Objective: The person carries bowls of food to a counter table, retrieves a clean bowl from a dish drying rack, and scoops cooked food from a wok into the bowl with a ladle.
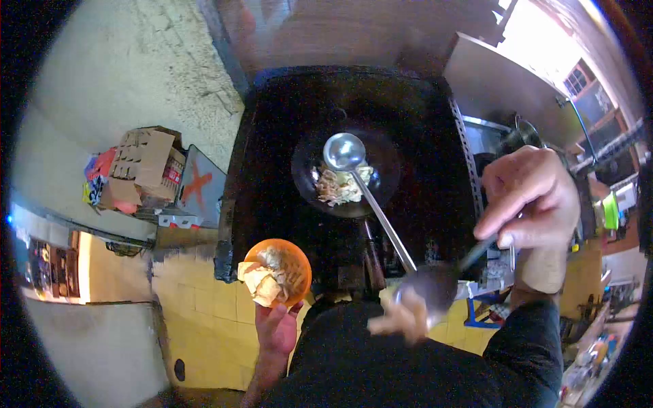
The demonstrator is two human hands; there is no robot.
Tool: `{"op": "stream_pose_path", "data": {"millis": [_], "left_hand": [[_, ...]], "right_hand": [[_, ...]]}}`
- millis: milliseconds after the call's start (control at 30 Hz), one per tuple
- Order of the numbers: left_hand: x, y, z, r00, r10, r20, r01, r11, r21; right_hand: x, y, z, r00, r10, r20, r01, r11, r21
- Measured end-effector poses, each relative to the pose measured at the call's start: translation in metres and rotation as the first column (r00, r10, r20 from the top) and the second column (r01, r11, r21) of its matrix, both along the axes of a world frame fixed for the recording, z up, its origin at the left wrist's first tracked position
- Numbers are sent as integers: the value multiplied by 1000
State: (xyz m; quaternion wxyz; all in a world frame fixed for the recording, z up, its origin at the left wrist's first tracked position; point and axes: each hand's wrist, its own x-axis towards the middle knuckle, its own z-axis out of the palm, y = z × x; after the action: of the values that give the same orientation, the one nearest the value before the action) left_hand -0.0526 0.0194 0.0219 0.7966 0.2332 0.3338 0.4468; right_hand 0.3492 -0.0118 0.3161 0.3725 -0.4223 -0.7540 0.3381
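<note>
An orange bowl (309, 262) rests in my left hand (275, 330), the fingers closed round its underside. Inside it are pale folded pieces (263, 284) and a beige, strand-like heap (286, 268). My right hand (527, 197) grips the dark handle of a large spoon (439, 289), whose head is smeared by motion. Light-brown food pieces (405, 316) are at the spoon's head, also blurred; whether they touch it I cannot tell. Ahead, a steel ladle (345, 151) lies in a dark wok (384, 160), over shredded food (340, 189). The ladle's long handle points back toward me.
The wok sits on a blackened stove (415, 115) with a wall behind. Left of it, a cut cardboard box (146, 163) stands beside a grey panel bearing an orange cross (197, 183). Pots (520, 132) stand at the right. Yellow tiles (197, 326) cover the floor.
</note>
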Motion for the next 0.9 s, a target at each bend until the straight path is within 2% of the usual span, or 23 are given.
{"op": "stream_pose_path", "data": {"millis": [67, 133, 267, 500, 600, 700, 800, 867, 900], "left_hand": [[3, -2, 5, 999, -39, 38, 39, 999, 8], [15, 3, 9, 997, -53, 49, 53, 999, -2], [45, 2, 30, 990, -92, 106, 88, 995, 47], [73, -13, 29, 982, -141, 129, 137, 990, 35], [84, -18, 37, 975, -174, 141, 174, 985, 12], [94, -19, 49, 945, -257, 201, 255, 966, 34], [103, -9, 54, 901, -384, 201, 370, 923, 102], [105, 2, 53, 870, -489, 63, 475, 865, 158], [106, 6, 54, 837, -543, 69, 527, 833, 167]], "right_hand": [[-8, -8, -6, 990, 64, -127, -53, 995, 88], [-13, -17, -8, 980, 133, -147, -110, 981, 158], [-12, -34, 6, 979, 194, -67, -185, 975, 123], [10, -74, 24, 980, 187, 67, -196, 967, 162], [16, -97, 24, 994, 106, 19, -107, 981, 163], [19, -117, 28, 991, 89, 101, -109, 970, 219], [2, -148, 29, 992, -49, 116, 18, 967, 254], [-16, -168, 29, 984, -147, 103, 112, 952, 284], [-29, -180, 30, 973, -212, 96, 176, 941, 288]]}}
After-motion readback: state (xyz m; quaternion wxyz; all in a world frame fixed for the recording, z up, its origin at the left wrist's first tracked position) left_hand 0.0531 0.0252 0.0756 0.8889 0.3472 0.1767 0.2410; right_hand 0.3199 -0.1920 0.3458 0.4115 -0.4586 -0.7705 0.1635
